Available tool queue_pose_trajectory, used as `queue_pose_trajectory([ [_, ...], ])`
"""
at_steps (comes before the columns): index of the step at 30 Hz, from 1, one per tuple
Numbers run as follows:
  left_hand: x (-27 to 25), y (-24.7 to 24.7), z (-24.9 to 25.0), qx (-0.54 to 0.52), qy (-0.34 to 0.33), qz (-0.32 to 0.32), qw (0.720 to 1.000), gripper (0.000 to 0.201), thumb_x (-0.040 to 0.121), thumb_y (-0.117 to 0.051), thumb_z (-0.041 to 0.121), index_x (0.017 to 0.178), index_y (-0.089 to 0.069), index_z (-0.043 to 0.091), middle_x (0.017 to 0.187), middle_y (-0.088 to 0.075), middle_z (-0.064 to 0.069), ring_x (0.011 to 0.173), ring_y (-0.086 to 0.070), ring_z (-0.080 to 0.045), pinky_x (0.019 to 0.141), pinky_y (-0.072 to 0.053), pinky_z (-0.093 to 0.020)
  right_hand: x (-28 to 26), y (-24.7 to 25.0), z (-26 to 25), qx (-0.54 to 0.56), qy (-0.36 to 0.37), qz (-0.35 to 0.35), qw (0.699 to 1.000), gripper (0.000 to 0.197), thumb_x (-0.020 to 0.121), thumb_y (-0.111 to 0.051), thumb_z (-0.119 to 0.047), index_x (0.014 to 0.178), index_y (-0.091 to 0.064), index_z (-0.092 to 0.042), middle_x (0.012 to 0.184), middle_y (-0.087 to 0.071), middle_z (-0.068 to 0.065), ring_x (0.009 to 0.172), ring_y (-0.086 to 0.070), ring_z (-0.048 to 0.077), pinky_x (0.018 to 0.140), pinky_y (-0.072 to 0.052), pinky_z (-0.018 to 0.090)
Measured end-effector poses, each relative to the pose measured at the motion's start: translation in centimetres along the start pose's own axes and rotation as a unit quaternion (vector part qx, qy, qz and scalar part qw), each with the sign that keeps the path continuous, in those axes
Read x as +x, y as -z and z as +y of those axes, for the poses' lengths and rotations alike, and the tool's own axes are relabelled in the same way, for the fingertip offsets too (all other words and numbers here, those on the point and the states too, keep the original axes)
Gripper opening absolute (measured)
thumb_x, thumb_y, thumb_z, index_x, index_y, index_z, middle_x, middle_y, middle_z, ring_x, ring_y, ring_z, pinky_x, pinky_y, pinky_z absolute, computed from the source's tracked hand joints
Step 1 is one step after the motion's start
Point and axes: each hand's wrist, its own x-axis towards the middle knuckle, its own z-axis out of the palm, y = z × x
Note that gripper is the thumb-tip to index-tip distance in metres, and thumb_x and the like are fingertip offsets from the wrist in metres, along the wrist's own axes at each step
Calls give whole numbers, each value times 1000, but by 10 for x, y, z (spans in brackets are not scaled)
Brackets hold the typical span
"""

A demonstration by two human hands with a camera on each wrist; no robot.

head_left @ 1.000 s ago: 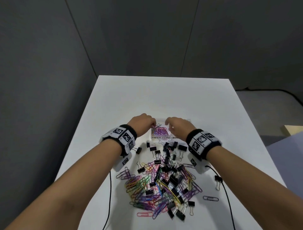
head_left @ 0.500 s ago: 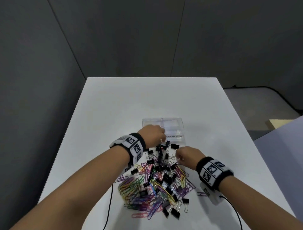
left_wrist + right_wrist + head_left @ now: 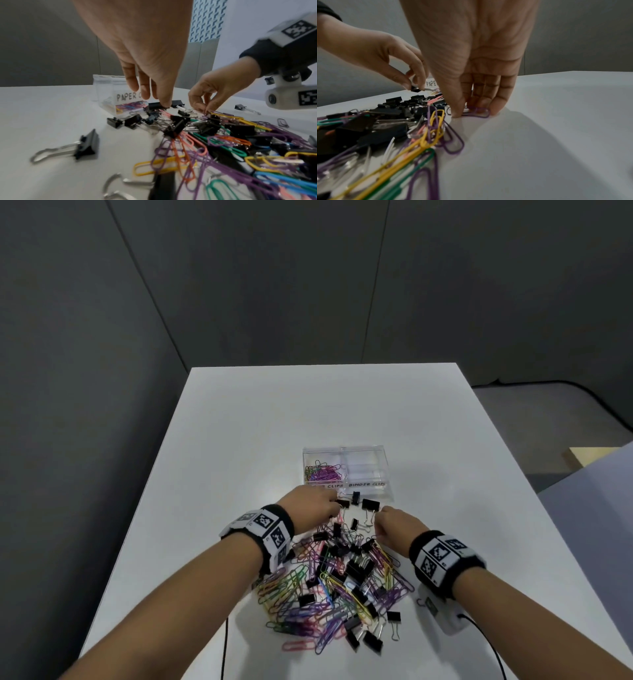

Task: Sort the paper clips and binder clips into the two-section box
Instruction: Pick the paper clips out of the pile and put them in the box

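A clear two-section box (image 3: 344, 447) stands beyond the pile, with coloured paper clips (image 3: 323, 472) in its left section and nothing showing in the right one. The mixed pile (image 3: 339, 580) of paper clips and black binder clips lies in front of it. My left hand (image 3: 313, 510) is at the pile's far edge. In the right wrist view, the left hand (image 3: 412, 85) pinches a small black binder clip (image 3: 415, 89) between thumb and forefinger. My right hand (image 3: 471, 111) has thumb and fingers closed on a purple paper clip (image 3: 477, 113) lying on the table.
The white table (image 3: 274, 422) has bare surface beyond and beside the box. A stray binder clip (image 3: 82, 146) lies left of the pile. Thin black cables (image 3: 224, 645) run off the near edge. Grey wall panels stand behind and to the left.
Both hands have drawn back from the box to the pile. The left hand has taken hold of a binder clip; the right has closed on a purple paper clip.
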Motion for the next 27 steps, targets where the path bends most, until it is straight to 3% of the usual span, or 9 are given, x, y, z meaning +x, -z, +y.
queue_pose_trajectory([
  [5, -23, -6, -18, 38, 25, -46, 998, 25, 96, -45, 9, 118, -57, 10, 115, -56, -10, 101, -57, -29, 74, -46, -35, 0, 6, -1, 35, -9, 0, 999, 36, 88, -44, -7, 62, -26, -24, 69, -34, -6, 65, -39, 16, 53, -29, 19],
  [7, -27, -9, -21, 41, 38, -54, 997, 28, 95, -45, 9, 121, -56, 11, 118, -55, -10, 102, -56, -28, 77, -47, -35, 2, 8, -2, 69, -17, 13, 997, 28, 89, -41, -5, 70, -30, -21, 67, -34, -6, 64, -38, 17, 51, -27, 20],
  [10, -20, -9, -13, 23, 33, -24, 999, 36, 94, -43, 5, 128, -51, 14, 125, -53, -7, 110, -52, -25, 83, -46, -34, 5, 9, -10, 87, -6, 36, 996, 7, 91, -42, -9, 96, -40, -14, 87, -51, 2, 74, -49, 23, 61, -40, 27],
  [13, -3, -7, 1, 27, 9, -5, 1000, 39, 94, -44, 3, 131, -50, 13, 128, -52, -8, 116, -49, -27, 91, -43, -37, 7, 6, -21, 64, 10, 31, 997, 27, 93, -47, -17, 120, -46, -12, 122, -49, 8, 90, -60, 29, 77, -48, 35],
  [20, 17, -12, 10, 61, 43, -33, 997, 26, 94, -46, 9, 118, -55, 8, 124, -51, -11, 115, -47, -30, 96, -39, -40, 10, 1, -19, 48, 5, 52, 997, 24, 93, -49, -19, 115, -50, -9, 120, -47, 12, 93, -60, 34, 78, -48, 38],
  [24, 11, -17, 5, 63, 48, -25, 997, 25, 95, -41, 7, 116, -55, 7, 123, -52, -12, 114, -47, -30, 98, -37, -40, 9, 3, -5, 43, 0, 61, 997, 27, 93, -49, -21, 118, -49, -10, 126, -46, 8, 95, -60, 31, 77, -47, 35],
  [27, 6, -17, 1, 56, 43, -20, 997, 23, 95, -43, 8, 114, -56, 8, 119, -55, -10, 112, -49, -29, 99, -37, -38, 9, 6, -8, 39, 37, 56, 997, 30, 94, -50, -24, 122, -50, -13, 129, -46, 5, 99, -60, 26, 82, -48, 34],
])
